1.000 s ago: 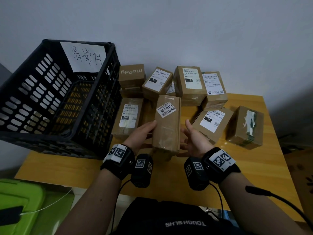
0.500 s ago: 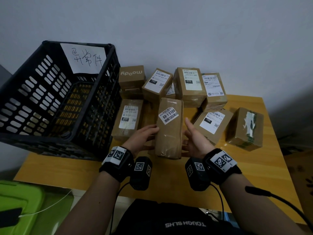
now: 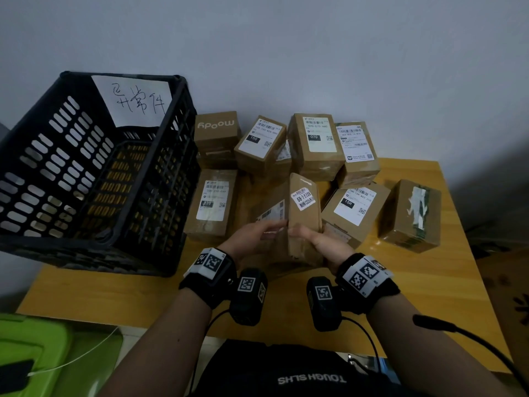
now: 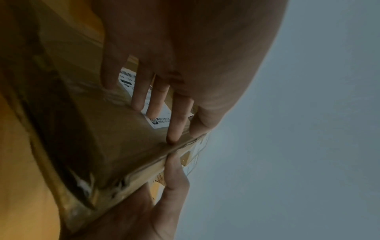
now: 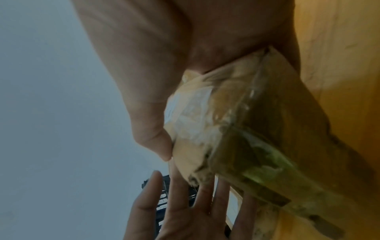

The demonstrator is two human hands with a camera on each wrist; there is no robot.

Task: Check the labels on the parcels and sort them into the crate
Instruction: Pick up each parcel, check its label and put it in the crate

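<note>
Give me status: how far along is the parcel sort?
Done: nothing visible. The crate shows no parcels inside. In hand: both hands, left hand and right hand, hold one parcel tilted on edge, its label side turned up. Left: about eight other parcels lie on the table.

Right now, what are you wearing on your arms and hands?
Both forearms are bare, no sleeves or gloves. The left hand and right hand each have a black wrist strap bearing white square-code tags, plus a black camera pod with its own tag and a thin black cable.
</note>
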